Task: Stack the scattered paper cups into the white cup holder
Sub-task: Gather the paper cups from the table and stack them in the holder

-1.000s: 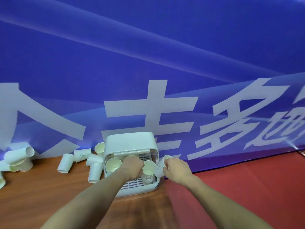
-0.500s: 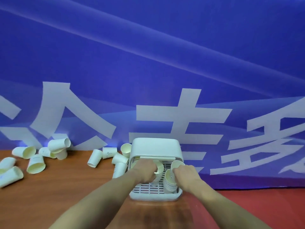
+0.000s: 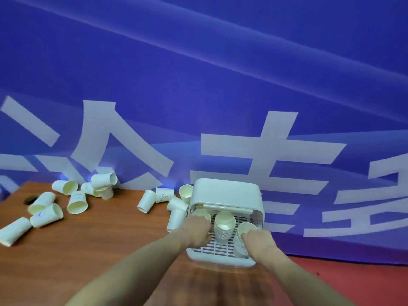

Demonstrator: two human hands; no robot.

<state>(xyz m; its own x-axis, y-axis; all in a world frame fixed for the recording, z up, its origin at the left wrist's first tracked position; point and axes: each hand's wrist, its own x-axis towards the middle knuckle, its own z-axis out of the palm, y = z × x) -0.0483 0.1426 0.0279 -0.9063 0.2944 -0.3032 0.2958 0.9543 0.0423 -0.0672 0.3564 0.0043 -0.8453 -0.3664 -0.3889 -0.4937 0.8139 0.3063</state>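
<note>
The white cup holder (image 3: 225,193) stands at the wooden table's right end, its slatted tray facing me. Three stacks of paper cups stand in it. My left hand (image 3: 195,230) is curled over the left stack (image 3: 202,214), whose rim shows above my fingers. The middle stack (image 3: 224,226) stands free. My right hand (image 3: 257,241) grips the top cup of the right stack (image 3: 245,228). Several loose cups lie beside the holder's left wall (image 3: 175,208), and more lie scattered at the table's far left (image 3: 76,202).
A blue banner with large white characters (image 3: 242,107) rises right behind the table. A round cable hole (image 3: 31,199) is near the table's left corner. A red surface (image 3: 353,281) lies to the right of the wooden table (image 3: 99,250).
The view has swung left, bringing more scattered cups into sight. My right hand carried a cup onto the right stack in the holder and is pressed lower on it now. My left hand stays on the left stack.
</note>
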